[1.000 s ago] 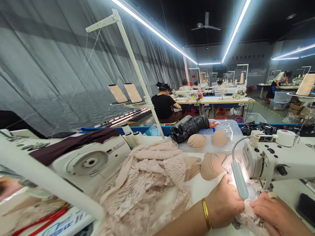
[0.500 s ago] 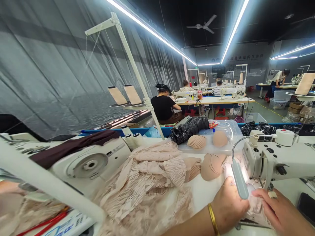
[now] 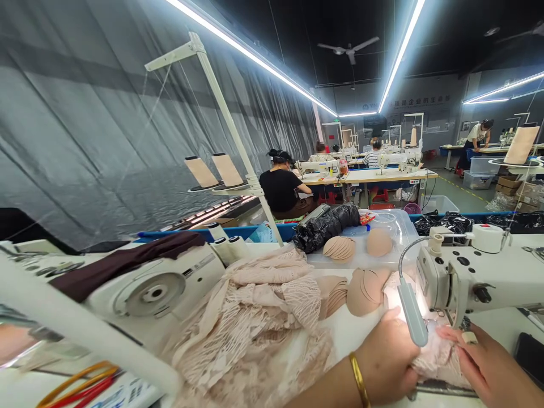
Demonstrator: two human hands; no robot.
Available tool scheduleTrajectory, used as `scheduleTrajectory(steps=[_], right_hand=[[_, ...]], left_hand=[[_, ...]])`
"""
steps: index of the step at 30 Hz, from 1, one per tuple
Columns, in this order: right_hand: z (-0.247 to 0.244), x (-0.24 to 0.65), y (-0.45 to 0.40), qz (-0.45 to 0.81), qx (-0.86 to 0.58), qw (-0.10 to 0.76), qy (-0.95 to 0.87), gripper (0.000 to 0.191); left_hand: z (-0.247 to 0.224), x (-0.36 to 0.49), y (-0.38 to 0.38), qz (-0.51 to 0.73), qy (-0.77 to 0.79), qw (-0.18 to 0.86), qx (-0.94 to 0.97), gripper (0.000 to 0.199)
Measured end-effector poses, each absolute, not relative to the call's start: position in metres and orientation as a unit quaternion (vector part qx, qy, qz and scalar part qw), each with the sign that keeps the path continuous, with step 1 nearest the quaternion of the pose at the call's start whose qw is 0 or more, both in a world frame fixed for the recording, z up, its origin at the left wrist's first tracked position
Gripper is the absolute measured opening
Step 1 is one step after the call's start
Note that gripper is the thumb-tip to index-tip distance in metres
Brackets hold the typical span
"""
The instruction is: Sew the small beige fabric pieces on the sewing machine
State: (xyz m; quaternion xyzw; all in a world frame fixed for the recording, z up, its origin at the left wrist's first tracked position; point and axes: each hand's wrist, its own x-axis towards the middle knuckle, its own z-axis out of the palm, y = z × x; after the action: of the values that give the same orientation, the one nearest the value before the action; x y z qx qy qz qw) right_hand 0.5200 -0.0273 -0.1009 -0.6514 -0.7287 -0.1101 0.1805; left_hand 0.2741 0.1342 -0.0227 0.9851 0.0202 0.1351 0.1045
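Under the head of a white sewing machine (image 3: 488, 277) lies a piece of pale pink lace fabric (image 3: 440, 360). My left hand (image 3: 389, 357), with a gold bangle at its wrist, is closed on the lace's left side, partly behind a grey lamp (image 3: 413, 314). On the right, my right hand (image 3: 482, 357) wears a ring-like band and has its fingers together on the same lace, close to the needle area. The needle itself is hidden. A heap of beige lace (image 3: 255, 317) lies left of my hands, beside stacked beige cups (image 3: 365, 292).
Behind are a clear plastic lid (image 3: 402, 226) with more cups and a black plastic bundle (image 3: 327, 226). A thread stand (image 3: 225, 107) rises at left, near another machine (image 3: 157, 283). A person in black (image 3: 280, 187) sits ahead. A dark object (image 3: 529, 351) lies far right.
My left hand has shifted slightly left and the lace between my hands has moved a little. The view has turned slightly; orange and red loops at lower left show more.
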Motion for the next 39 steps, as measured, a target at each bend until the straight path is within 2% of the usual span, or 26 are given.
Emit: scheduleTrajectory(steps=[3,6,9,12,16,20,26,30,33,39], right_hand=[[-0.090,0.509,-0.029,-0.158,-0.614,0.204,-0.746,0.049],[-0.072,0.491,-0.027,-0.178,-0.569,0.226,-0.771,0.059],[-0.064,0.480,-0.022,-0.191,-0.532,0.214,-0.797,0.061],[-0.072,0.485,-0.018,-0.202,-0.547,0.174,-0.794,0.052],[-0.083,0.498,-0.017,-0.215,-0.580,0.134,-0.775,0.042],[-0.073,0.495,-0.016,-0.244,-0.591,0.142,-0.756,0.046],[-0.064,0.490,-0.016,-0.204,-0.565,0.138,-0.788,0.056],[-0.075,0.496,-0.016,-0.150,-0.615,0.118,-0.765,0.063],[-0.083,0.499,-0.015,-0.112,-0.652,0.100,-0.743,0.067],[-0.089,0.498,-0.012,-0.111,-0.685,0.066,-0.717,0.065]], left_hand=[[-0.011,0.271,0.133,0.096,0.061,0.063,0.992,0.028],[-0.009,0.277,0.128,0.088,0.081,0.108,0.987,0.041],[-0.013,0.277,0.129,0.097,-0.004,0.160,0.982,0.052],[-0.015,0.267,0.133,0.020,-0.041,0.113,0.993,0.043],[-0.017,0.259,0.132,-0.009,0.021,0.019,1.000,0.036],[-0.026,0.270,0.128,0.064,0.030,0.010,0.997,0.021],[-0.034,0.273,0.131,0.170,0.018,0.010,0.985,0.024],[-0.033,0.271,0.131,0.252,-0.002,-0.009,0.968,0.015],[-0.034,0.272,0.131,0.304,-0.035,0.005,0.952,0.020],[-0.036,0.274,0.134,0.279,-0.032,-0.015,0.960,0.020]])
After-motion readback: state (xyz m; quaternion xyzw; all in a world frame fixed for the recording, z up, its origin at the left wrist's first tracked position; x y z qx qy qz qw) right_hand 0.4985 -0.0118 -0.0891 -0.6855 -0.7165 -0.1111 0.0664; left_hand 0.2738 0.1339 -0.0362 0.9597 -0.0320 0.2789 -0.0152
